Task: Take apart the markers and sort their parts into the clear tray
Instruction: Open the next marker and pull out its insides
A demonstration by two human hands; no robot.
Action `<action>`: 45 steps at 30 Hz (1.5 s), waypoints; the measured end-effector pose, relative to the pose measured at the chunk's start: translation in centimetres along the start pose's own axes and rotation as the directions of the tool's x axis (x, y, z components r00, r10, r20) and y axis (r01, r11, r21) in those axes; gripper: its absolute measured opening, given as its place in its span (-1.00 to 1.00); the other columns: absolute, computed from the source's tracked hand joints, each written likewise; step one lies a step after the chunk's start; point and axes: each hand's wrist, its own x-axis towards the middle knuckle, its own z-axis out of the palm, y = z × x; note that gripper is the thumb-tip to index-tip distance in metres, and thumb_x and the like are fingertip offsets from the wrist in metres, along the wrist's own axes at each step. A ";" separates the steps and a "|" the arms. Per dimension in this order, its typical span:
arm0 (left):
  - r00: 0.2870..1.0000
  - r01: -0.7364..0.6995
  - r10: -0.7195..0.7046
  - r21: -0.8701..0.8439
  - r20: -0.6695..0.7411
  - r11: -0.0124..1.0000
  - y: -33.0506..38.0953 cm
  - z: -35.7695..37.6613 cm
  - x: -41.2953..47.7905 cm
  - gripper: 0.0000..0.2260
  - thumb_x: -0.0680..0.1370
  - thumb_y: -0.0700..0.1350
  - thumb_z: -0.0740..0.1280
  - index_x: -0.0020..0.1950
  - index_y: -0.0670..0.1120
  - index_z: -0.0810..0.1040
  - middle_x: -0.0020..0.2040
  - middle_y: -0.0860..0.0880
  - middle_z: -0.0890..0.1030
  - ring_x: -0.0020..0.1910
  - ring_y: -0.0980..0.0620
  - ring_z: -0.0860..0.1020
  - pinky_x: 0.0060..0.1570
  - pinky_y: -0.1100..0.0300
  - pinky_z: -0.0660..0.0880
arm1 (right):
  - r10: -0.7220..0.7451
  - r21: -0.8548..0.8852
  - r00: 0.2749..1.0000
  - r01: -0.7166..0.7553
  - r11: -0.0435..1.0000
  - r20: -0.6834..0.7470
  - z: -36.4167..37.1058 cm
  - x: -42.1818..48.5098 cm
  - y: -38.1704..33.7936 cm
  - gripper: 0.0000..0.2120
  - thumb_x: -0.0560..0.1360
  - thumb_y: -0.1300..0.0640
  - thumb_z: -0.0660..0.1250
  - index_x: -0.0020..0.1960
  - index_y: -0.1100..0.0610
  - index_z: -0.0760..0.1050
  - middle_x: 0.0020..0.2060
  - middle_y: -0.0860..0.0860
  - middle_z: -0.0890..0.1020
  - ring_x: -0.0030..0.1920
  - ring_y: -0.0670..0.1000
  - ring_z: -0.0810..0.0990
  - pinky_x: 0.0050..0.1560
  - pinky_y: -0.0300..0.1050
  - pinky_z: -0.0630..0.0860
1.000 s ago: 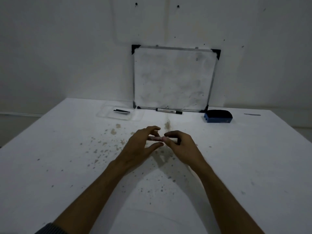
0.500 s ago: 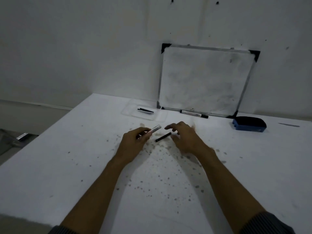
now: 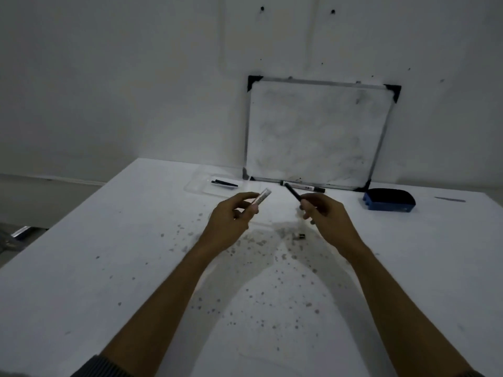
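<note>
My left hand [image 3: 235,216] grips a pale marker barrel [image 3: 261,198], its open end tilted up and to the right. My right hand [image 3: 324,212] pinches a thin black ink core [image 3: 293,194] that points up and left. The two parts are apart, above the stained table. A small black end piece [image 3: 301,235] lies on the table below my right hand. The clear tray [image 3: 197,185] sits at the back, left of the whiteboard, holding black parts [image 3: 224,183]. A whole marker [image 3: 302,187] lies at the whiteboard's foot.
A whiteboard [image 3: 315,131] leans on the wall at the back. A blue eraser [image 3: 389,200] rests at the back right, with a thin dark item [image 3: 449,199] beyond it. Ink spots cover the white table [image 3: 109,268]. The table's left edge drops off to the floor.
The marker was held whole in both hands. My right hand pulled the black core out of the barrel, and both hands rose and moved apart. The camera turned left.
</note>
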 end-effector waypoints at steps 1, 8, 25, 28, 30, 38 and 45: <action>0.999 0.003 -0.003 -0.002 0.032 1.000 0.7 0.9 0.5 -0.75 0.66 -0.03 0.37 0.34 0.09 0.62 -0.03 0.02 0.73 -0.36 0.13 0.61 -0.34 0.28 0.56 | 0.029 0.094 0.999 -0.026 0.995 -0.028 -0.8 -0.7 0.5 -0.85 0.64 0.02 0.33 0.14 0.01 0.61 -0.12 -0.05 0.73 -0.18 -0.11 0.68 -0.15 -0.25 0.59; 0.994 0.081 -0.069 -0.138 0.089 0.987 0.2 6.3 0.2 -0.76 0.64 0.03 0.40 0.30 0.12 0.67 -0.05 -0.03 0.74 -0.43 0.05 0.53 -0.47 0.15 0.47 | 0.344 0.614 0.932 -0.205 0.762 -0.116 -2.9 -2.8 4.0 -0.80 0.57 0.09 0.43 0.16 0.12 0.67 -0.15 0.04 0.66 -0.10 -0.01 0.60 0.01 -0.13 0.58; 0.988 0.037 -0.024 -0.089 0.150 0.995 -1.1 6.8 0.1 -0.75 0.57 0.02 0.49 0.25 0.17 0.71 -0.07 0.09 0.72 -0.34 0.09 0.45 -0.30 0.22 0.48 | 0.422 0.809 0.906 -0.274 0.521 0.035 -1.0 -1.0 4.5 -0.76 0.62 0.20 0.35 0.21 0.29 0.64 -0.22 0.07 0.63 -0.20 -0.05 0.61 -0.14 -0.18 0.64; 0.983 0.003 0.009 -0.064 0.183 0.998 -1.1 6.9 0.0 -0.76 0.57 0.01 0.49 0.23 0.16 0.72 -0.12 0.17 0.69 -0.33 0.15 0.44 -0.27 0.26 0.46 | 0.434 0.792 0.901 -0.273 0.546 0.011 -0.9 -1.0 4.5 -0.78 0.62 0.19 0.36 0.19 0.26 0.66 -0.20 0.07 0.64 -0.20 -0.05 0.60 -0.12 -0.15 0.62; 0.980 -0.016 0.027 -0.056 0.197 0.998 -1.2 6.9 -0.1 -0.76 0.56 0.01 0.50 0.23 0.15 0.72 -0.08 0.16 0.70 -0.32 0.17 0.44 -0.24 0.28 0.46 | 0.443 0.768 0.896 -0.280 0.575 -0.005 -0.8 -1.1 4.5 -0.79 0.62 0.18 0.36 0.19 0.24 0.66 -0.17 0.07 0.63 -0.18 -0.06 0.60 -0.09 -0.14 0.62; 0.989 -0.040 0.040 -0.002 0.143 0.999 -1.4 7.1 -0.2 -0.75 0.60 0.02 0.46 0.28 0.12 0.70 -0.16 0.25 0.71 -0.40 0.24 0.45 -0.32 0.35 0.45 | 0.085 0.251 0.963 -0.019 0.968 -0.254 -0.1 -2.1 3.9 -0.76 0.62 0.07 0.36 0.27 0.03 0.64 -0.01 -0.01 0.71 -0.19 -0.11 0.65 -0.14 -0.28 0.60; 0.993 -0.016 0.017 -0.011 0.113 1.000 -1.4 6.9 0.1 -0.75 0.64 0.06 0.39 0.31 0.12 0.68 -0.15 0.08 0.76 -0.45 0.18 0.52 -0.34 0.28 0.54 | -0.017 0.039 1.000 0.018 0.999 -0.008 1.2 -2.6 3.3 -0.65 0.70 -0.06 0.14 0.43 -0.05 0.46 0.18 -0.07 0.54 0.19 -0.10 0.56 0.09 -0.35 0.53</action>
